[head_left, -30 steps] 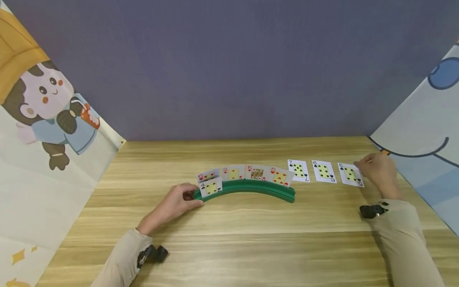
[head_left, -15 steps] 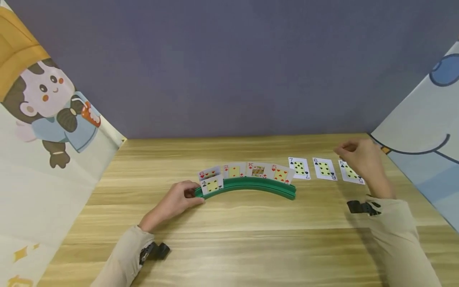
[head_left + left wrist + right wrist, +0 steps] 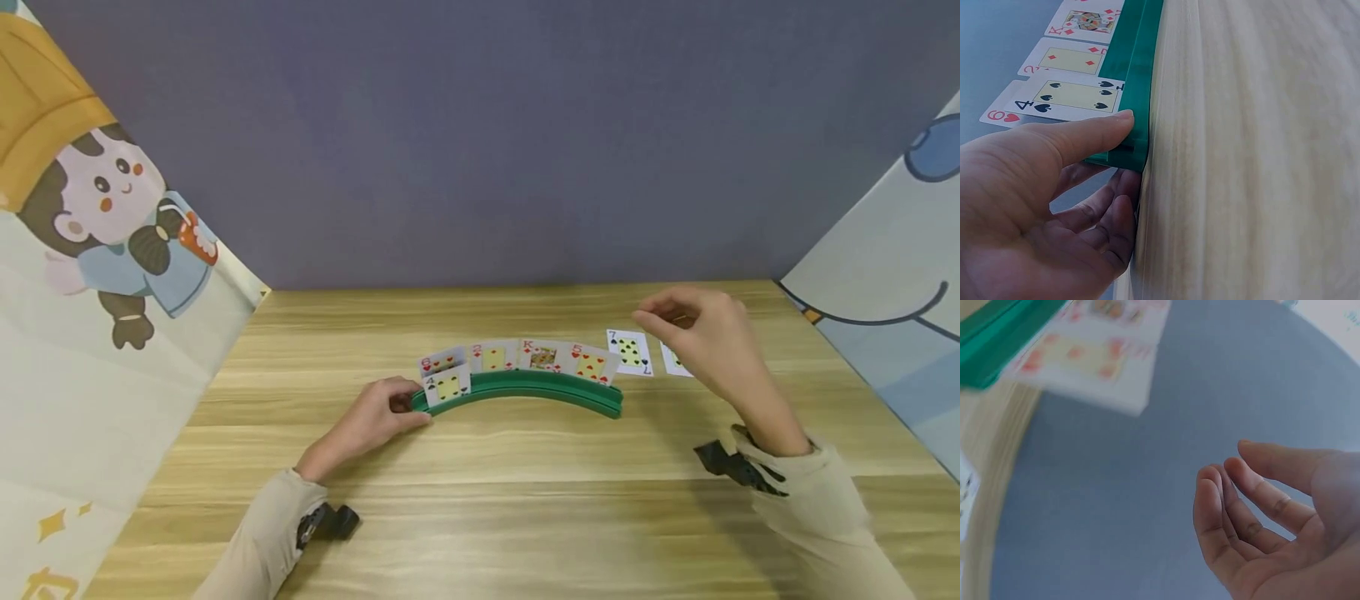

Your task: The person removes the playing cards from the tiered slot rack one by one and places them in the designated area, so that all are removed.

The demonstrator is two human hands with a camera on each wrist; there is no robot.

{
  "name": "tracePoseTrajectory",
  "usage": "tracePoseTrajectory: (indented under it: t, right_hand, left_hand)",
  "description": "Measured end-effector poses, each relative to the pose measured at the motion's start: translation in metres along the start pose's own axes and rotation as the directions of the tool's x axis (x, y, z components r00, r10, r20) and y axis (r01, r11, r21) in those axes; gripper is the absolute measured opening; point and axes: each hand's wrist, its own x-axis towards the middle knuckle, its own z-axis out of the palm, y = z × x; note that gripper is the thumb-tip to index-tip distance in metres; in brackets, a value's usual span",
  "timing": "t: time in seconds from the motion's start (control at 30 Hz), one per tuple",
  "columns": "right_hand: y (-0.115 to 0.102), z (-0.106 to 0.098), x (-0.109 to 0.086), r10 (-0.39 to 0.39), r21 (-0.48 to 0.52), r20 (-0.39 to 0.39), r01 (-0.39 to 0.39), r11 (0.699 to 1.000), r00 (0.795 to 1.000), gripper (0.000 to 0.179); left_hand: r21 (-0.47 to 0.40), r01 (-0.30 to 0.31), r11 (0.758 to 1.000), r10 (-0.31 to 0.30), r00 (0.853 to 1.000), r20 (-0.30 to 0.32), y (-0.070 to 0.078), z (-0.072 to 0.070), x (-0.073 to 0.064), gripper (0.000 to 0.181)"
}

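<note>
A curved green card holder (image 3: 536,384) stands on the wooden table, its left end gripped by my left hand (image 3: 375,414). In the left wrist view, the thumb lies over the front of that end. Beside the thumb, a four of spades (image 3: 447,386) leans in front of a six of hearts (image 3: 442,361). Further right in the holder are a two of diamonds (image 3: 493,357), a king of diamonds (image 3: 543,357) and a five of hearts (image 3: 591,364). My right hand (image 3: 712,337) hovers over the table with fingers loosely bent and nothing between them.
Right of the holder a seven of spades (image 3: 630,353) lies face up. Part of another card (image 3: 672,360) shows beside it, mostly covered by my right hand. A grey-blue panel (image 3: 480,150) rises behind the table, with cartoon-printed walls on both sides.
My right hand has left the five of spades and moved left through the air, covering that card and most of the six of spades. My left hand keeps its grip on the card holder.
</note>
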Motion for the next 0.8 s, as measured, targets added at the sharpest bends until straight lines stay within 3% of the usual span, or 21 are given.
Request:
tracePoseTrajectory:
  t: [0.17,0.4,0.8]
  right_hand:
    - [-0.031,0.014,-0.007,-0.116,0.037,0.018,0.115,0.993,0.993,0.006]
    - [-0.064,0.047,-0.016,-0.294,0.128,0.059,0.285,0.95,0.954,0.009]
    - [-0.108,0.104,-0.017,-0.357,0.183,0.241,0.319,0.93,0.903,0.019]
  left_hand:
    - [0.001,-0.005,1.0,0.005,1.0,0.008,-0.002,0.0,-0.001,0.029]
    - [0.011,-0.003,1.0,0.003,1.0,0.017,-0.004,0.0,-0.002,0.028]
    - [-0.003,-0.002,1.0,0.002,1.0,0.026,-0.006,-0.002,-0.005,0.027]
